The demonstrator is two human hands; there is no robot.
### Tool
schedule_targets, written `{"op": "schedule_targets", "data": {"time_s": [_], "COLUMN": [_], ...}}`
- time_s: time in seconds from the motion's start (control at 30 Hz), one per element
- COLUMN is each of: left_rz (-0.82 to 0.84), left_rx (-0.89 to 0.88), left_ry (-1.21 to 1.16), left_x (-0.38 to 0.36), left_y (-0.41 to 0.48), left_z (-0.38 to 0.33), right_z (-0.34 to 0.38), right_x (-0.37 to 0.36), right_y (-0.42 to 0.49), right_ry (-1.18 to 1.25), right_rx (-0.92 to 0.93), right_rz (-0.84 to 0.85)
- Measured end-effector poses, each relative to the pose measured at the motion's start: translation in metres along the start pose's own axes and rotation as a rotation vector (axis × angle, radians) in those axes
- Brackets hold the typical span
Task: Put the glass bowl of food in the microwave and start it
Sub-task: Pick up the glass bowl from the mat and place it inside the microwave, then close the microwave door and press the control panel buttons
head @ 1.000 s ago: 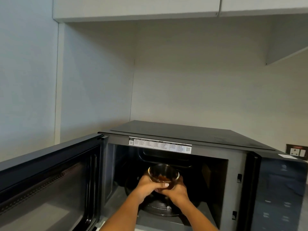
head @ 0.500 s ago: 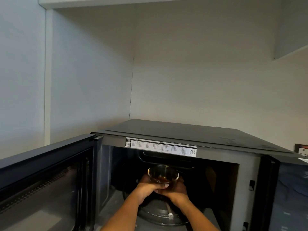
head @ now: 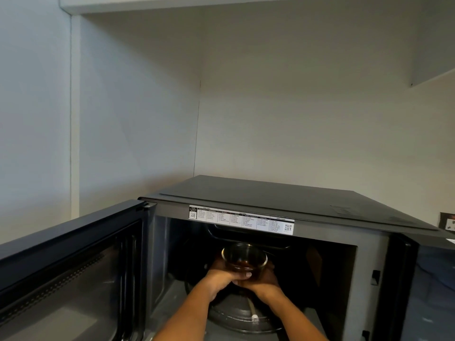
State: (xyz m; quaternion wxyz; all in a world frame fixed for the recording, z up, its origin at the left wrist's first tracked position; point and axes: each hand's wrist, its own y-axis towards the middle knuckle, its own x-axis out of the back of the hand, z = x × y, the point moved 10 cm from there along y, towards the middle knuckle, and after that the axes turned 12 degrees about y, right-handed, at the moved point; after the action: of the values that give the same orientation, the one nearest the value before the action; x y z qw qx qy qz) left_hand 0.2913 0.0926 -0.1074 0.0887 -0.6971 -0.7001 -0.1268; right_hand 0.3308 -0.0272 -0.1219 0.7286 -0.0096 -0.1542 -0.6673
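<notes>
A small glass bowl (head: pixel 244 257) with dark brown food in its bottom is inside the cavity of a black microwave (head: pixel 295 200). My left hand (head: pixel 220 275) cups the bowl from the left and my right hand (head: pixel 264 281) from the right, thumbs meeting in front. The bowl is above the round turntable (head: pixel 236 316); whether it rests on it I cannot tell. The microwave door (head: pixel 71 267) is swung wide open to the left.
The microwave's dark control panel (head: pixel 433 291) is at the right edge. A sticker with printed tables (head: pixel 241 219) runs along the top of the opening. A wall socket (head: pixel 446 221) sits behind on the right. Cabinets hang overhead, walls close in left and back.
Both hands have carried the bowl a little deeper into the cavity. The camera has moved closer and tilted up slightly.
</notes>
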Motion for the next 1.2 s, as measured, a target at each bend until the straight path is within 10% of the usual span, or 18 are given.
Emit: {"op": "schedule_targets", "data": {"time_s": [1.2], "left_rz": [-0.039], "left_rx": [0.179], "left_ry": [0.389], "left_x": [0.052], "left_y": [-0.256], "left_z": [-0.044], "right_z": [0.086], "right_x": [-0.038], "right_y": [-0.274], "right_ry": [-0.085], "right_rx": [-0.129], "right_rz": [0.176]}}
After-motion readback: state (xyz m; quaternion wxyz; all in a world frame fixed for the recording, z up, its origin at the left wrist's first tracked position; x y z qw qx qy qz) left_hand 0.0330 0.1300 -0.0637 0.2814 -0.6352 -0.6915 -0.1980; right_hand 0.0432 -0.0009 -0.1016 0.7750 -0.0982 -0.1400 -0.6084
